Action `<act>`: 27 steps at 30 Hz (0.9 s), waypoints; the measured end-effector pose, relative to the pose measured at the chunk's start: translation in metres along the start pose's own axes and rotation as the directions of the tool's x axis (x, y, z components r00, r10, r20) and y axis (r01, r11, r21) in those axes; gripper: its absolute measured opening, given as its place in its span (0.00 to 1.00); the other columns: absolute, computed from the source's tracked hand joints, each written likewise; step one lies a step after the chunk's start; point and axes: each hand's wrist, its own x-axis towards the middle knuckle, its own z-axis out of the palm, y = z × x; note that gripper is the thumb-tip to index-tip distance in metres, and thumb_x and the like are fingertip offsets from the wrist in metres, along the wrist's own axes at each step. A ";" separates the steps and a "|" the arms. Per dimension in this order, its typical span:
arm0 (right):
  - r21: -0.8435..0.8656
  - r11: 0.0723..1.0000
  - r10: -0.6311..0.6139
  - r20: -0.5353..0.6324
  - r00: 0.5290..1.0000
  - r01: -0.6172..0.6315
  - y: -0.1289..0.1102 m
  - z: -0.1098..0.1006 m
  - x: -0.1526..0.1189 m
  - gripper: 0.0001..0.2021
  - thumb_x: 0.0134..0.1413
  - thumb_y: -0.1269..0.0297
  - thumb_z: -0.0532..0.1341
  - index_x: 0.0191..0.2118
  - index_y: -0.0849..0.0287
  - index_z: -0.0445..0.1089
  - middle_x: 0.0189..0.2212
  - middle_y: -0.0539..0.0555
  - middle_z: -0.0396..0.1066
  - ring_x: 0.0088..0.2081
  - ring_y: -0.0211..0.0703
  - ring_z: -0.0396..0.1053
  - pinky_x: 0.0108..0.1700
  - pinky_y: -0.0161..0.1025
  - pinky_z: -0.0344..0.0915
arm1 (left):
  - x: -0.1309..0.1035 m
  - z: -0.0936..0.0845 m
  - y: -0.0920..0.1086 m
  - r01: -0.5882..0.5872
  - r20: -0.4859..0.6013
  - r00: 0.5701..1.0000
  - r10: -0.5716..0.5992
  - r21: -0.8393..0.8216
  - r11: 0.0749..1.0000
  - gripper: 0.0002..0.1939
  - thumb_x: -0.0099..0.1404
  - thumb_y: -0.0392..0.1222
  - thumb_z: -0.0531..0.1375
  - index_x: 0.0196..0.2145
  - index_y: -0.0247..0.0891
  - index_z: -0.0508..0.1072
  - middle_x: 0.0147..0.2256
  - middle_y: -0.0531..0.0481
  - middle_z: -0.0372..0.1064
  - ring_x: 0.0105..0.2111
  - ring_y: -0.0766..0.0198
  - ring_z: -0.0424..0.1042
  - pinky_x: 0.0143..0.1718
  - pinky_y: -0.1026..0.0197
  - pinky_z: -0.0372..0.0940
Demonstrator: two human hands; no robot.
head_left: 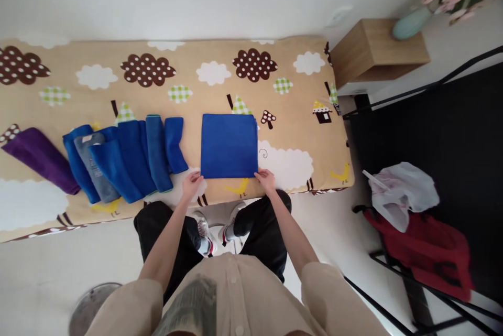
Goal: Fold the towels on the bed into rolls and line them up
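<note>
A blue cloth [229, 146], folded into a neat rectangle that looks like a towel, lies flat on the patterned bed cover [220, 92]. My left hand [192, 185] pinches its near left corner between thumb and fingers. At the near right corner, my right hand [266, 181] holds the edge in the same way. Left of my left hand lies a row of rolled or folded cloths: several blue ones [131, 155], a grey one [94, 165] among them, and a purple one [42, 159] at the far left end.
A wooden box shelf [387, 47] with a flower vase [412, 23] stands beyond the bed's right end. On the right, a white plastic bag [404, 189] and a red bag [428, 252] lie by a black metal frame. A round stool [92, 304] is at lower left.
</note>
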 end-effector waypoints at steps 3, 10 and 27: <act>0.028 0.999 0.032 -0.034 0.999 -0.031 0.003 0.001 0.005 0.16 0.39 0.52 0.69 0.30 0.56 0.67 0.33 0.54 0.78 0.29 0.41 0.72 0.25 0.35 0.66 | 0.006 0.003 -0.002 0.019 -0.024 1.000 -0.019 0.002 1.000 0.22 0.62 0.47 0.63 0.51 0.32 0.74 0.44 0.36 0.80 0.46 0.49 0.80 0.54 0.50 0.72; 0.024 0.990 0.140 -0.036 0.989 -0.139 0.009 -0.022 -0.020 0.18 0.38 0.56 0.71 0.25 0.54 0.59 0.22 0.47 0.69 0.21 0.34 0.61 0.21 0.33 0.60 | -0.014 -0.010 -0.001 0.034 0.001 0.999 -0.034 0.071 0.997 0.13 0.56 0.46 0.65 0.38 0.38 0.77 0.37 0.40 0.80 0.45 0.43 0.79 0.56 0.44 0.70; -0.019 0.999 -0.029 0.115 0.993 0.031 -0.070 0.014 0.111 0.22 0.41 0.49 0.72 0.38 0.58 0.71 0.29 0.50 0.77 0.27 0.38 0.70 0.24 0.30 0.61 | 0.105 0.002 0.050 0.087 0.073 0.994 -0.082 -0.070 0.994 0.24 0.61 0.53 0.69 0.48 0.33 0.76 0.39 0.37 0.81 0.41 0.51 0.81 0.41 0.53 0.76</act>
